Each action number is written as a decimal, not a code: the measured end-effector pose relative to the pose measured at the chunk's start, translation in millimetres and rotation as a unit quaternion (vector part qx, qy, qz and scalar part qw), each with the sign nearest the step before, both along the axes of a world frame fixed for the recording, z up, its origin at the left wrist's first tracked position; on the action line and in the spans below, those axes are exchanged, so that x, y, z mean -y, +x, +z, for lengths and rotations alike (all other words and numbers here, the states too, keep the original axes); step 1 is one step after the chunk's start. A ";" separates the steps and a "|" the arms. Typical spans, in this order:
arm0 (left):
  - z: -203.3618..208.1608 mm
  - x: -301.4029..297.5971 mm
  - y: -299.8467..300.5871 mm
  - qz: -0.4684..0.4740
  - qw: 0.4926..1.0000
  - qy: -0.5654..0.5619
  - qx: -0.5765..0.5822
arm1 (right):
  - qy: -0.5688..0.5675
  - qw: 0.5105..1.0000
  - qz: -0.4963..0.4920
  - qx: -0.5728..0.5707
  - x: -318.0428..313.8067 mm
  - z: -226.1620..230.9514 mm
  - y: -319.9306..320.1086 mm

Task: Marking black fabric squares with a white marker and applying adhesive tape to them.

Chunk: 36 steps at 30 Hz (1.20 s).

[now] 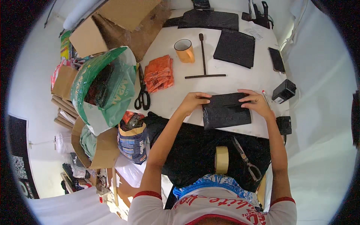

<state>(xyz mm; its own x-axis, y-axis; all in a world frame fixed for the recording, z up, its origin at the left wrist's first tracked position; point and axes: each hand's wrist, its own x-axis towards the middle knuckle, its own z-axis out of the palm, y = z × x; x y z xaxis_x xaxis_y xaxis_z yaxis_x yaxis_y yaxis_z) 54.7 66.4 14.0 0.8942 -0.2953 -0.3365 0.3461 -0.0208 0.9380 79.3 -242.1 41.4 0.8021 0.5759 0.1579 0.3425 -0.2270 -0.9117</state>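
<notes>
A folded black plastic-like packet [226,111] lies on the white table [240,80] near its front edge. My left hand [192,102] grips the packet's upper left corner. My right hand [256,102] presses down on its upper right corner, fingers spread over the top edge. Black fabric [195,150] covers my lap below the table edge, with a roll of beige tape [221,159] and a pair of scissors [246,159] resting on it.
On the table are a black T-shaped tool [204,62], an orange mug [185,50], orange packets [159,73], black scissors [143,95], black sheets [235,47], a phone [276,59] and a small black box [284,91]. A green bag [103,88] and cardboard boxes [97,35] stand at the left.
</notes>
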 end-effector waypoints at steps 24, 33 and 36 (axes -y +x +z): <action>-18.0 45.4 -2.7 0.101 0.933 0.161 0.304 | -0.170 0.913 -0.125 0.348 4.3 -43.4 -24.0; -14.9 97.1 -62.0 0.045 0.702 0.592 0.394 | -0.167 0.906 -0.172 0.348 6.6 -39.2 -29.6; -16.0 100.3 -67.5 0.062 0.694 0.601 0.390 | -0.176 0.906 -0.174 0.344 11.7 -38.4 -31.2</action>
<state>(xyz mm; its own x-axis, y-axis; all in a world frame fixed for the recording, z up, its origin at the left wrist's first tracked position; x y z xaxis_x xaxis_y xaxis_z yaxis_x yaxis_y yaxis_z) -12.7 -33.9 -2.0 0.9364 -0.1243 0.3283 -0.1884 -0.9671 0.1710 48.2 -253.8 3.0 0.7262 0.4185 0.5454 0.6536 -0.6661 -0.3592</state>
